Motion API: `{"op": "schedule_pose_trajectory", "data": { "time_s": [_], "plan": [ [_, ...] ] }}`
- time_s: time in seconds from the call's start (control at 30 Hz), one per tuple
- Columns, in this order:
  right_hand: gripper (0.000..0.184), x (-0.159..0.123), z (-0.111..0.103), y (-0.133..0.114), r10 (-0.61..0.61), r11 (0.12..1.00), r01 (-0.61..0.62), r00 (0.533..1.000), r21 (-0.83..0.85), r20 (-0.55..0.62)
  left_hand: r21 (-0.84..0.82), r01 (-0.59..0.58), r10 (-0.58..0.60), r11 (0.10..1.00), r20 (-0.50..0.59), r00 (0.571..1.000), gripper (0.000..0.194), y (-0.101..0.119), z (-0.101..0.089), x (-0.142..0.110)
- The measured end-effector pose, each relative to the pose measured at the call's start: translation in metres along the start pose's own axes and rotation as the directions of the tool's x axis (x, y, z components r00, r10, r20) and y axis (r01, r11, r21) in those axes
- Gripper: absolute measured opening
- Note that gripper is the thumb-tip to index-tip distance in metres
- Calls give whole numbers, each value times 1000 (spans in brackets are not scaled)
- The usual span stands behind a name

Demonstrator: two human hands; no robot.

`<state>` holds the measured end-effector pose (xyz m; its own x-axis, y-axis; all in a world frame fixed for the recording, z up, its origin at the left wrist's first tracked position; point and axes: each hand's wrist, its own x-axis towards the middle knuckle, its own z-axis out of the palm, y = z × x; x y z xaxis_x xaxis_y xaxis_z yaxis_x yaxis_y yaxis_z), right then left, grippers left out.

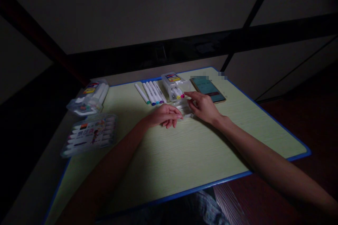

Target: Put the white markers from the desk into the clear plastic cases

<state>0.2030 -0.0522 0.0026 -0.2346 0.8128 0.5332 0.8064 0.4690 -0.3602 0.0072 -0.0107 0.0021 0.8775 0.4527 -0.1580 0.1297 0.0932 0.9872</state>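
Observation:
A clear plastic marker case [169, 81] lies on its side with its mouth towards me. Inside it are white markers with coloured ends, among them a yellow-ended marker [178, 97] and a pink-ended marker [182, 96]. The case's clear lid [185, 107] hangs open on the table between my hands. My right hand [203, 107] is open, its index fingertip at or just beside the pink end, its other fingers bent near the lid. My left hand [166, 115], holding nothing visible, rests by the lid's left side with loosely bent, separated fingers.
Several white markers [153, 93] lie side by side left of the case. A phone [208, 89] lies at right. Another clear case [93, 95] and a flat marker box [91, 133] sit at the left of the blue-edged table [185, 158].

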Motion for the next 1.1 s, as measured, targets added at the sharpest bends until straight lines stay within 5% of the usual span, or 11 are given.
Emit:
{"op": "schedule_pose_trajectory", "data": {
  "time_s": [0.13, 0.27, 0.37, 0.53, 0.8, 0.9, 1.0, 1.03, 1.1],
  "plan": [
    [20, -1, -7, -5, -51, 999, 50, 990, -8, -135, -6, -14, 14, 1000, 0, 1000, 18, 1, 1, 0],
    [27, -4, -12, -15, -188, 981, 173, 963, -94, -192, -13, -26, 26, 1000, 3, 1000, 18, 1, 1, -1],
    [33, -6, -12, -24, -355, 932, 340, 926, -128, -130, -30, -30, 31, 999, 16, 999, 19, 1, 1, 0],
    [32, -11, -8, -38, -610, 785, 615, 789, -72, 75, -81, -14, 11, 997, -35, 999, 23, -2, 0, 0],
    [34, -16, -4, -52, -652, 738, 675, 720, -22, 237, -63, -19, 15, 998, -57, 998, 29, 1, 1, -1],
    [36, -17, -2, -51, -651, 740, 672, 720, -7, 239, -58, -84, 74, 995, -148, 986, 25, 2, 3, -1],
    [38, -18, 0, -48, -631, 755, 656, 730, -11, 260, -58, -241, 197, 969, -409, 891, 20, 5, 2, 2],
    [39, -18, 0, -47, -626, 758, 652, 733, -13, 266, -28, -297, 239, 954, -527, 816, 18, 6, 0, 3],
    [39, -18, 0, -46, -618, 764, 645, 738, -13, 271, 108, -363, 318, 926, -743, 589, 14, 8, -8, 3]
  ]
}}
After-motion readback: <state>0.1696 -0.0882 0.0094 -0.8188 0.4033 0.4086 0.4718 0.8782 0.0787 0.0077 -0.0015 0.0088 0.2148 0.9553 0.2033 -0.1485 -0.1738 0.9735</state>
